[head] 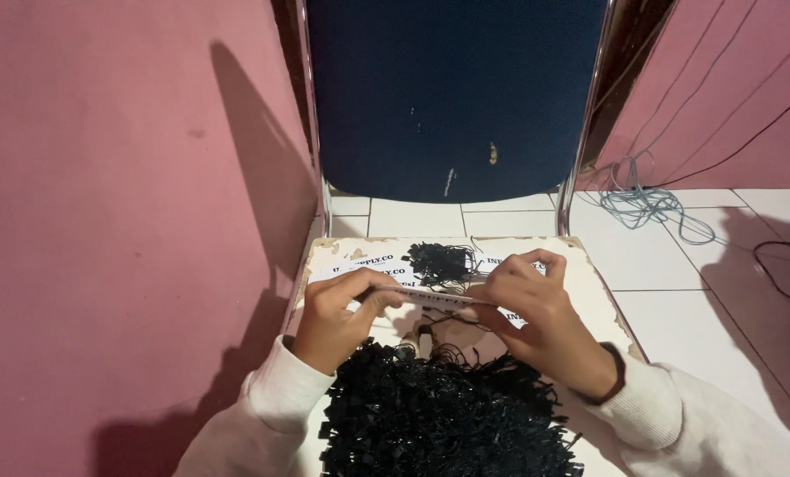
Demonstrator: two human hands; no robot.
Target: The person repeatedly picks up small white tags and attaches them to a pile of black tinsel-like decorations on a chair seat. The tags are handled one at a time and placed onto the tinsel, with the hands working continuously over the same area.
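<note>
1. Nearest the camera, a big heap of black tag strings [448, 420] lies on the bench [603, 300], between the two white sleeves, within easy reach of both hands.
2. Just beyond it, the left hand [333, 318] pinches one end of a white printed card [430, 296] between thumb and fingers, while the right hand [536, 314] grips the other end; the card is held level between them (seemingly so that a thin black string under it can be worked on).
3. Behind the card, a smaller bundle of black strings [441, 262] rests on more printed cards [360, 262], apart from the big heap.
4. Farther off, a dark blue chair [452, 97] stands against the bench, a pink wall [121, 203] rises at left, and a tangle of pale blue cable [647, 203] lies on the white floor tiles [678, 265].
</note>
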